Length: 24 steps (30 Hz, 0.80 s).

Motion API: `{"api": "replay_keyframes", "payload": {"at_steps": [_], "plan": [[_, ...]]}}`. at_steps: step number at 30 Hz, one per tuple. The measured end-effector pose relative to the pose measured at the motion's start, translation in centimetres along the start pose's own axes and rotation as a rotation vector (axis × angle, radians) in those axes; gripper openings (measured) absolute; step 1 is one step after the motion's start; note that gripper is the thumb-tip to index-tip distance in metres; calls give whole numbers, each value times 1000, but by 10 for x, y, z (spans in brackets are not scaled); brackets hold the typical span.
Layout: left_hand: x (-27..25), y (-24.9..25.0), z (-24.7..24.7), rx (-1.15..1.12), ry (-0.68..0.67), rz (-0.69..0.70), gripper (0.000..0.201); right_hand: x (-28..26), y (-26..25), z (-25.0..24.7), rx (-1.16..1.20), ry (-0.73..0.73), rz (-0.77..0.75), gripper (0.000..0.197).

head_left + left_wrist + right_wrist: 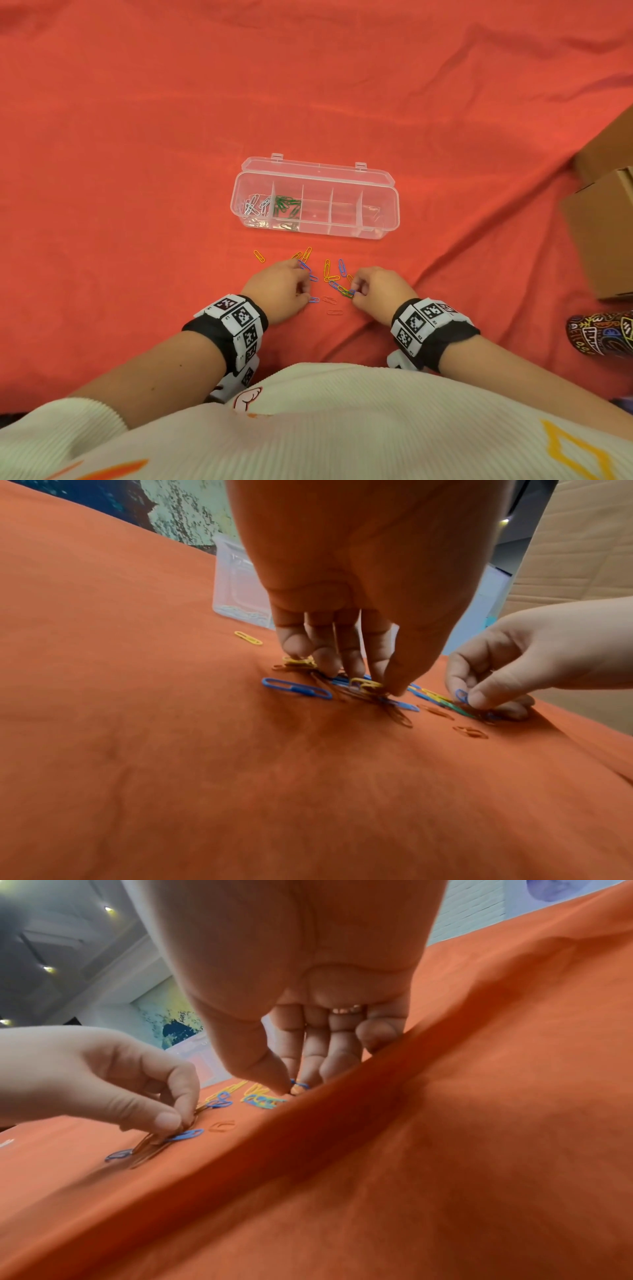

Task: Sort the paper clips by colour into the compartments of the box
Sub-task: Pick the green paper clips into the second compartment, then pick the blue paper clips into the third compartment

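Note:
A clear box (315,233) with five compartments lies open on the red cloth. White clips (253,205) fill its leftmost compartment and green clips (286,205) the one beside it; the other three look empty. Loose yellow, blue and red clips (330,274) lie scattered in front of the box. My left hand (305,287) is down on them, thumb and forefinger pinching several red clips (150,1148). My right hand (354,289) pinches a blue clip (462,696) at the right end of the scatter, where a green clip (460,710) lies tangled with others.
Cardboard boxes (603,222) stand at the right edge, with a patterned dark object (599,334) nearer me. A raised fold in the cloth (342,1118) runs just under my right hand. One yellow clip (259,256) lies apart on the left.

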<state>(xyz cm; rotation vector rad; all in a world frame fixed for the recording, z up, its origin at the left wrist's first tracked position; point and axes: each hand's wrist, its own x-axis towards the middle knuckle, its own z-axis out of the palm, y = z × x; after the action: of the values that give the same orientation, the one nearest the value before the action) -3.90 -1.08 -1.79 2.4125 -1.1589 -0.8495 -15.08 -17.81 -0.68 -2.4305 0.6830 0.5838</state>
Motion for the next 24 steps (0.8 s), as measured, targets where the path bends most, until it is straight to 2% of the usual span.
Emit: {"api": "replay_keyframes", "payload": {"at_steps": [6,10,11,13,16,21,24], "plan": [[-4,-17,-3,-78,161,-96,9,1,-3,5,-43,-1,-4,20],[-11,-39,-8,-105,293,-180,18,2,-6,4,-54,-32,15,7],[-13,-44,-9,-112,307,-192,18,2,-7,4,-54,-33,16,12],[-17,-52,-9,-136,298,-200,16,2,-9,4,-54,-20,14,15],[-23,-55,-8,-164,248,-179,15,3,-12,2,-53,16,-20,8],[-29,-56,-5,-236,179,-148,34,8,-20,-9,26,29,-81,20],[-31,-59,-3,-230,120,-125,37,12,-29,-18,178,84,-102,15]]}}
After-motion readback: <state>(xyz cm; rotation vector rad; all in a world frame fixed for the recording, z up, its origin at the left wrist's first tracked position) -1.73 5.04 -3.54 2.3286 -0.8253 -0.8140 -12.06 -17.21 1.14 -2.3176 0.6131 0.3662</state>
